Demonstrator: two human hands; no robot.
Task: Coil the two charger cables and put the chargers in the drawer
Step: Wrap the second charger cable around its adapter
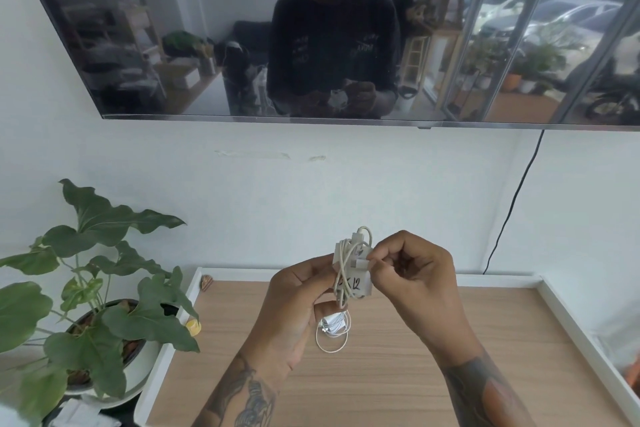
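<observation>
Above the wooden top [398, 374], we finish wrapping one charger [355, 274].
Our left hand [294, 302] grips it, our right hand [412, 270] pinches its cable end; the second charger [333, 331] lies coiled below. No drawer in sight.

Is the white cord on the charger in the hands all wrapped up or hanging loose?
Wrapped up. The cord loops around the white charger, held by the left hand, while the right hand pinches its end.

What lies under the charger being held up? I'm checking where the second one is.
Below the held charger, a second white charger lies on the wooden top, its cable looped. The left hand covers part of it.
</observation>
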